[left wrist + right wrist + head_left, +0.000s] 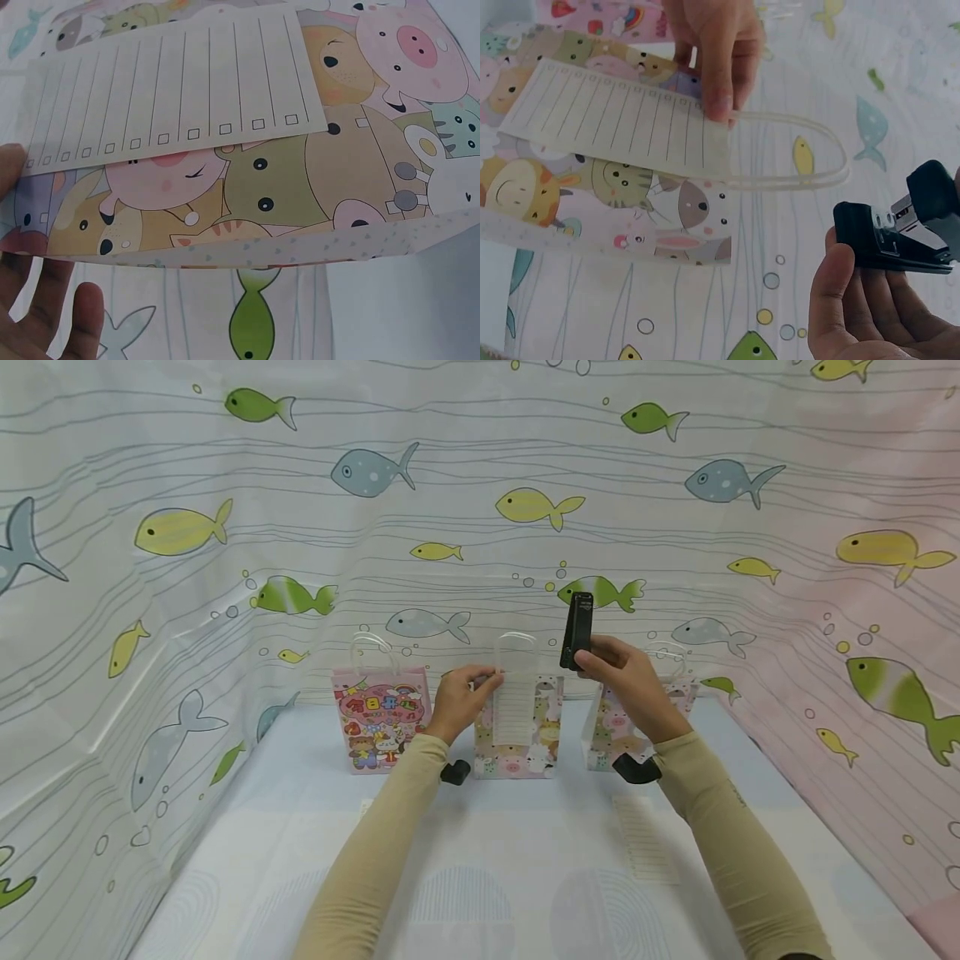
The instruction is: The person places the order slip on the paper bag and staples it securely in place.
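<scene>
A paper gift bag (pixel 552 739) printed with cartoon animals stands in the middle, its clear handles upright. Against its front lies a lined checklist slip (pixel 513 714) with a column of small boxes. My left hand (pixel 461 700) pinches the slip to the bag's top edge, thumb in front and fingers behind. Up and to the right of that bag, my right hand (pixel 630 681) grips a black stapler (pixel 579 631). In the right wrist view the stapler (pixel 892 240) has its jaws apart, with no paper between them.
A pink gift bag (pixel 382 727) with cartoon figures stands on the left. Another animal-print bag (pixel 611 731) is at the right, partly behind my right hand. One more lined slip (pixel 645 839) lies on the table (pixel 540 852). A fish-patterned curtain (pixel 465 443) surrounds the table.
</scene>
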Demonstrator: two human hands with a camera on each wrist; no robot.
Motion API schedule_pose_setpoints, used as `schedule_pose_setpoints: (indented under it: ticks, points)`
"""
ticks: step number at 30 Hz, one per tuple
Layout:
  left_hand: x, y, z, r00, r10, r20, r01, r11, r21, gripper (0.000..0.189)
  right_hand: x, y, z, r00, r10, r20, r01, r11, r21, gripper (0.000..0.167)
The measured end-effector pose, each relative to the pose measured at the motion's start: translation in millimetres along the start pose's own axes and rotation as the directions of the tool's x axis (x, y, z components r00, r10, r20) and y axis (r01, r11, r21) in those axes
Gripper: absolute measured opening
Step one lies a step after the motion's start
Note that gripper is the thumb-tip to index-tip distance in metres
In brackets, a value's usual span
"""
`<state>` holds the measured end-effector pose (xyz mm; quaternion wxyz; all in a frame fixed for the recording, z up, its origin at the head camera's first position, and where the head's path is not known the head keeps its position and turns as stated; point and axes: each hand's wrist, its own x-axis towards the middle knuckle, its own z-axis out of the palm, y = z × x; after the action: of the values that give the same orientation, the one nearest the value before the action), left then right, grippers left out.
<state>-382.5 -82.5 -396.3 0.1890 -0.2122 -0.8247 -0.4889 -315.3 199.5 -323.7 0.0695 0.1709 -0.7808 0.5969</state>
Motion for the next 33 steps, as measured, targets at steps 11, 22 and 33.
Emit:
schedule_pose_setpoints:
  ticks: [11,22,33]
  points:
    - [-0.2,-2.2,0.9,1.000,0.025,-0.009,-0.025,1.000,-0.002,0.028,30.4,-5,15,1.000,0.005,0.016,-0.006,0.996,0.090,0.069]
    - [-0.5,-0.7,-0.9,0.999,0.033,-0.012,-0.033,0.999,0.005,0.028,56.7,-5,24,1.000,-0.024,-0.020,0.029,0.957,0.290,0.068]
    - [-0.3,0.9,-0.3,1.000,0.010,-0.002,-0.010,1.000,0.005,0.026,77.3,2,28,1.000,0.017,-0.024,-0.008,0.946,0.324,0.069]
